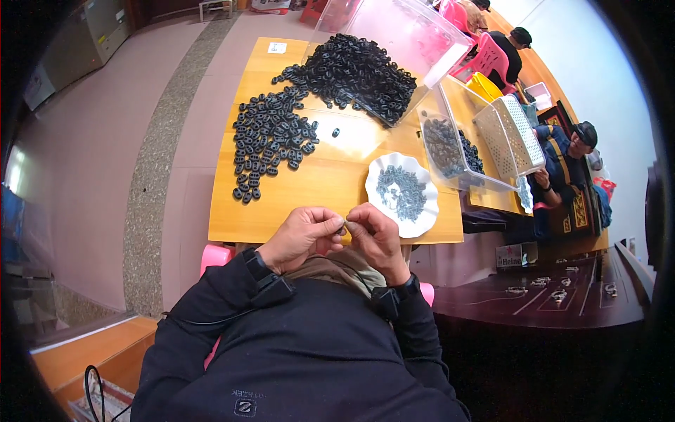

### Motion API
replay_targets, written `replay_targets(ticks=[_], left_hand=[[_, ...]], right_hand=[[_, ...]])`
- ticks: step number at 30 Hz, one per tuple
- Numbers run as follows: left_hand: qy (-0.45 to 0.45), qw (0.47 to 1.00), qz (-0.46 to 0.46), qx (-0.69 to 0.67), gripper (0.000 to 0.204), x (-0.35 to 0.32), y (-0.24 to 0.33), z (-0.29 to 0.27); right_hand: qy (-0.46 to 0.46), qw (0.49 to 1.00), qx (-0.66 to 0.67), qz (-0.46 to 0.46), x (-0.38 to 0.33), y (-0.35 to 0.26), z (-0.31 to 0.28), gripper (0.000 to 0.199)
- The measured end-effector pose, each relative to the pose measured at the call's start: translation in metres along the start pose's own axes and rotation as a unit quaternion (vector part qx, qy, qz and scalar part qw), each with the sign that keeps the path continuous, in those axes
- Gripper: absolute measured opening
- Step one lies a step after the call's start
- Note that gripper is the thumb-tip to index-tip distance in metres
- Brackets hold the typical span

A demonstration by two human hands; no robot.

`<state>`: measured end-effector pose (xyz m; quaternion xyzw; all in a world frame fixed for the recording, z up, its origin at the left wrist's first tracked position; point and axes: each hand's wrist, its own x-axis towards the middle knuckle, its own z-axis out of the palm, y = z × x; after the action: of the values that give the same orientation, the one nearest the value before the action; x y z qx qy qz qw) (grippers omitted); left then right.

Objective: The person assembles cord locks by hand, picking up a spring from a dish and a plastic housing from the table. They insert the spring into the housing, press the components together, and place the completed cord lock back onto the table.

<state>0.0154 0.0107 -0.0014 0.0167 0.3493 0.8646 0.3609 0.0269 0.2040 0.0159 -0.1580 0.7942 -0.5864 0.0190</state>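
Observation:
My left hand (304, 231) and my right hand (380, 240) meet fingertip to fingertip at the table's near edge. Between the left thumb and fingers shows a small dark piece (342, 231), seemingly one of the black oval two-holed pieces. The right thumb and forefinger are pinched against it; whatever they hold is too small to make out. Just beyond my right hand stands a white wavy-rimmed plate (375, 171) with many small translucent greyish bits (406, 191). Loose black oval pieces (271, 133) lie spread at the table's left.
A clear plastic bin (439, 49) lies tipped at the back, a large black heap (358, 70) spilling from it. One piece (336, 132) lies alone mid-table. Rightward are a clear box (443, 158) of dark pieces and a white perforated basket (510, 133). Other people sit beyond.

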Motion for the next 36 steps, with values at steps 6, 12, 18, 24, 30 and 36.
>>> replay_targets(ticks=[6, 12, 18, 24, 30, 36], left_hand=[[-0.011, 1.000, -0.022, -0.002, 0.015, 0.000, 0.000, -0.002], [-0.013, 1.000, -0.022, -0.003, 0.015, 0.000, 0.000, -0.002], [-0.014, 1.000, -0.017, -0.007, 0.015, 0.000, 0.001, 0.000], [-0.012, 1.000, -0.011, 0.001, 0.015, 0.000, -0.001, -0.001], [-0.004, 1.000, -0.014, 0.006, 0.016, 0.000, -0.001, 0.000], [0.007, 1.000, -0.017, 0.005, 0.016, 0.000, -0.002, -0.003]], right_hand=[[0.013, 0.981, -0.135, -0.140, 0.005, -0.011, -0.001, 0.004], [-0.015, 0.997, -0.067, -0.037, 0.000, -0.010, -0.001, 0.004], [-0.012, 0.999, -0.007, 0.032, -0.002, -0.005, 0.001, 0.011], [-0.016, 0.999, 0.019, 0.044, -0.003, -0.002, 0.001, 0.012], [-0.019, 0.999, -0.029, -0.004, -0.002, 0.003, -0.001, 0.005], [-0.015, 0.999, -0.047, -0.018, -0.002, 0.003, 0.001, 0.004]])
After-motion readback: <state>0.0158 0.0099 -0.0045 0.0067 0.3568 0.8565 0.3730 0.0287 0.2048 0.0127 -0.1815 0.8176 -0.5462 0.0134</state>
